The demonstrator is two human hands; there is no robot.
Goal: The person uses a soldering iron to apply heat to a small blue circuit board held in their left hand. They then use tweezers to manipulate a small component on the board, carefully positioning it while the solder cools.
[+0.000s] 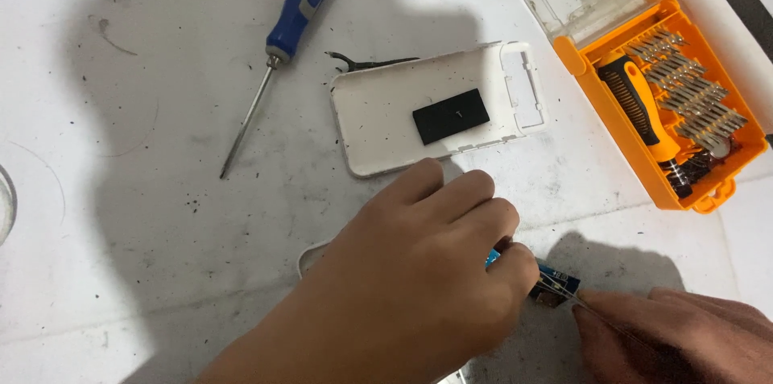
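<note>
The small blue circuit board (554,281) is being pinned under the left hand (419,271), fingers closed on it, while the right hand (676,336), pinching a thin metal tool (573,295), is working its edge; steady, fine pressure seems needed next.

Screwdriver (283,42) lies left of the case shell (439,110), bit kit (672,102) right. Your circuit board (555,281) sits nearer, between both hands.

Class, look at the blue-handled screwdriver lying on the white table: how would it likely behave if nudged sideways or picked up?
The blue-handled screwdriver would probably roll if nudged, since handle and shaft look round. It likely stays stiff when lifted, given its thin straight metal shaft. The thick handle probably makes it handle-heavy.
</note>
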